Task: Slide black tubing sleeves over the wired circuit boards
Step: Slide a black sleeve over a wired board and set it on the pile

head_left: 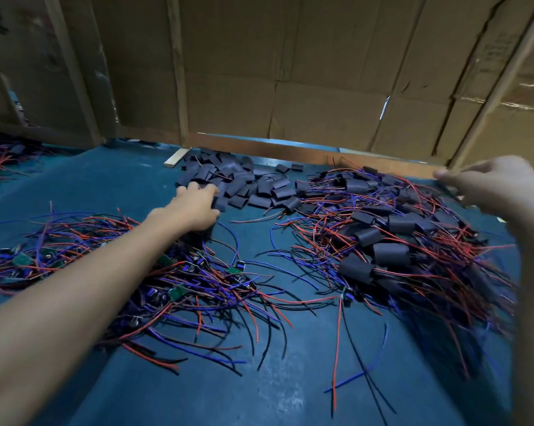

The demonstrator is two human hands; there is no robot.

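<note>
The left hand (195, 207) reaches to the middle of the frame, its fingers bent down onto the near edge of the pile of black tubing sleeves (238, 182); whether it grips one, I cannot tell. The right hand (487, 186) is raised at the right edge of the frame, blurred, with thumb and fingers pinched together on what looks like a thin wire. Below the left arm, in the lower left, lie the bare wired circuit boards (176, 292), small green boards with red, blue and black wires. At the right lies the heap of sleeved boards (391, 253), already covered in black tubing. All rest on the blue surface (259, 395), and cardboard panels (321, 72) stand behind it.
</note>
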